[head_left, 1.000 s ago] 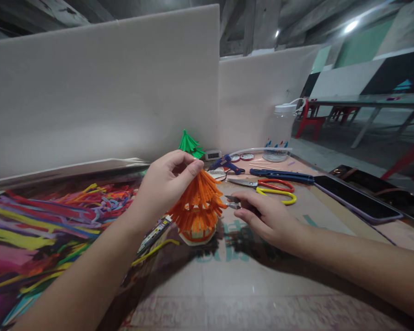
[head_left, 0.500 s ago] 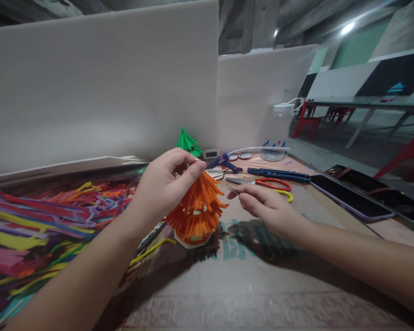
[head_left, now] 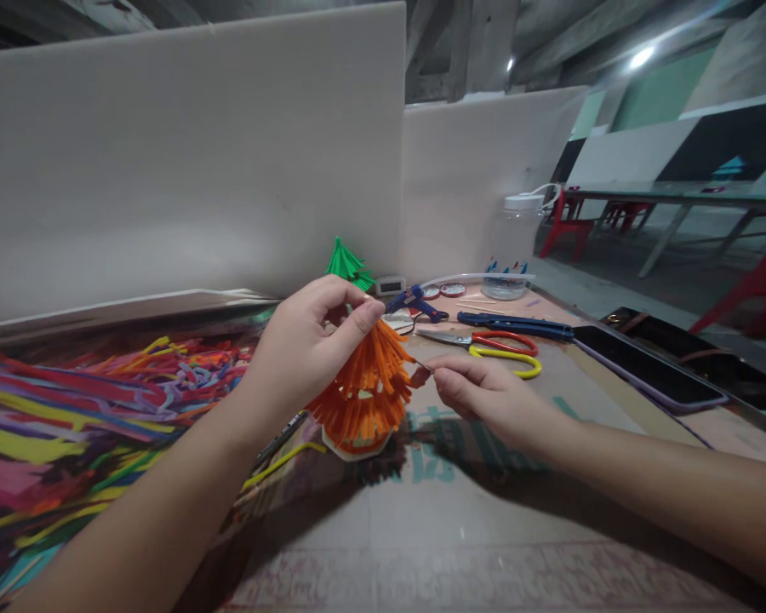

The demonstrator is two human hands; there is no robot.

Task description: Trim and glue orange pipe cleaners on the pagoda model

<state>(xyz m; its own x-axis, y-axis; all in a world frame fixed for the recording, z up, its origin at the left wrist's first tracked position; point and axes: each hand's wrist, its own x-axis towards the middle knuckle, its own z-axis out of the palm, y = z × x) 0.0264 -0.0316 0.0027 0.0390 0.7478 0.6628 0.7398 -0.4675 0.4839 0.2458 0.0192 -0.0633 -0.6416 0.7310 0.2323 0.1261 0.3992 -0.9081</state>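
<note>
An orange pipe-cleaner tree (head_left: 374, 383) with tiered fringes stands on a pale, flat-sided base (head_left: 357, 453). My left hand (head_left: 322, 332) pinches its top, with thumb and forefinger closed at the tip. To the right of the tree, my right hand (head_left: 478, 387) is closed on a thin dark pointed thing (head_left: 423, 366), too small to name for sure. Its point meets the ends of the orange fringe. Behind my left hand rises a green pipe-cleaner tree (head_left: 348, 264), its lower part hidden.
Many coloured pipe cleaners (head_left: 102, 409) cover the left side. At the back lie a blue glue gun (head_left: 414, 300), scissors (head_left: 504, 351), a blue cutter knife (head_left: 514, 323) and a phone (head_left: 648, 368). A clear bottle (head_left: 514, 247) stands by white boards (head_left: 191, 162). A yellow pipe cleaner (head_left: 284, 464) lies near the base.
My right hand has moved slightly left and down, bringing the thin pointed thing to the orange fringe. More of the yellow scissor handle shows. My left hand stays at the tree's top.
</note>
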